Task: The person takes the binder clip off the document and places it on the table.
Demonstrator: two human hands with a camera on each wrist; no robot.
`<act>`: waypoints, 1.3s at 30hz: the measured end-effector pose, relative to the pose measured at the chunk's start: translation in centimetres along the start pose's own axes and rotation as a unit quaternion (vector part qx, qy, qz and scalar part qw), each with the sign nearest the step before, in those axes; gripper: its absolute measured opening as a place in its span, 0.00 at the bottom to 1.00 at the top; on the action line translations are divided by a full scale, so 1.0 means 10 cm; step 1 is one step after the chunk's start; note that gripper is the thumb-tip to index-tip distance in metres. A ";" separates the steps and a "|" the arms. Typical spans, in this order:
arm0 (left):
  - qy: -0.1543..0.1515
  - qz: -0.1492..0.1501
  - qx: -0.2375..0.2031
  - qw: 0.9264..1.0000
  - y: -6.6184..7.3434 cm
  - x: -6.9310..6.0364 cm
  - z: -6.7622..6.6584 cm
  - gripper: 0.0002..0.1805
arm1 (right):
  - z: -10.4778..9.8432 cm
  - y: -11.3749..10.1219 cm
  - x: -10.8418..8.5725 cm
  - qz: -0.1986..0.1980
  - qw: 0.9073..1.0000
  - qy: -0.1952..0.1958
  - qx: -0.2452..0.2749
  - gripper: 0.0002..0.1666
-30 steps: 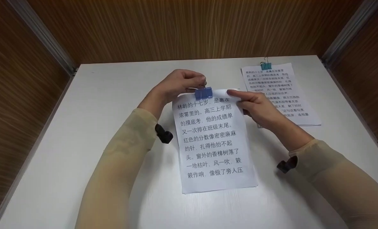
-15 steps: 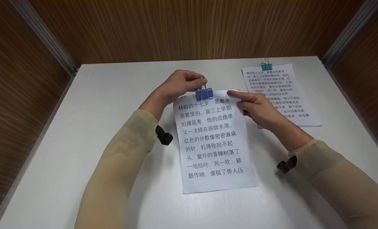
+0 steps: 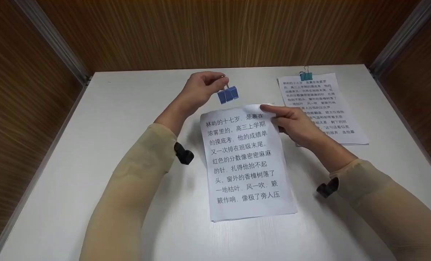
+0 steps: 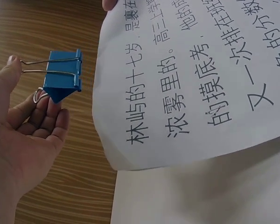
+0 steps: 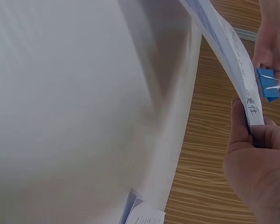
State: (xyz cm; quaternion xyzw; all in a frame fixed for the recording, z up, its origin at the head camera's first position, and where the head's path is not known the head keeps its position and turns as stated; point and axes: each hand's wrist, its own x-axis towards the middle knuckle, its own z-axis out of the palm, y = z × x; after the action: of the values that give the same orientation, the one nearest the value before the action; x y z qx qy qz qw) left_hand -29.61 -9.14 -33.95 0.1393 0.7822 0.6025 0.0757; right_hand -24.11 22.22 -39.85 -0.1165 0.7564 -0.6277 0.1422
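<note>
A blue binder clip [image 3: 227,95] hangs from my left hand [image 3: 203,90], which pinches its wire handles between thumb and fingers. In the left wrist view the binder clip [image 4: 63,70] stands apart from the paper's top edge. My right hand [image 3: 297,123] grips the top right corner of a stack of printed sheets [image 3: 242,163], thumb on the front and fingers behind. The right wrist view shows the sheets [image 5: 238,70] edge-on between thumb and fingers. The stack is raised at its top, tilted toward me.
Behind my right hand a second stack of printed sheets [image 3: 309,94] lies on the white table [image 3: 92,145], with a teal binder clip [image 3: 306,76] on its top edge. Brown wood-grain panels [image 3: 215,32] enclose the back and both sides.
The blue binder clip has come off the top edge of the sheets, and my left hand has lifted it up and slightly left. My right hand stays on the corner.
</note>
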 end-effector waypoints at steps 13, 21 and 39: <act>0.044 -0.055 -0.065 0.995 -0.13 -0.15 -0.49 0.32 | -0.07 0.04 0.00 0.023 1.000 0.018 0.003 0.31; 0.077 -0.099 -0.058 0.990 -0.32 -0.30 -0.86 0.29 | -0.07 0.05 0.01 0.027 0.999 0.027 0.001 0.31; 0.134 -0.173 -0.034 0.975 -0.92 -0.75 -1.50 0.34 | -0.07 0.07 0.02 0.030 0.999 0.030 0.002 0.31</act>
State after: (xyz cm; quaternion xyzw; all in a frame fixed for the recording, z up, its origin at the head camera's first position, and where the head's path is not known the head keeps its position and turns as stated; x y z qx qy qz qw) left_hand -27.99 -27.43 -39.21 -0.0825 0.7765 0.6198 0.0777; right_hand -24.54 22.96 -40.38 -0.0748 0.7624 -0.6278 0.1382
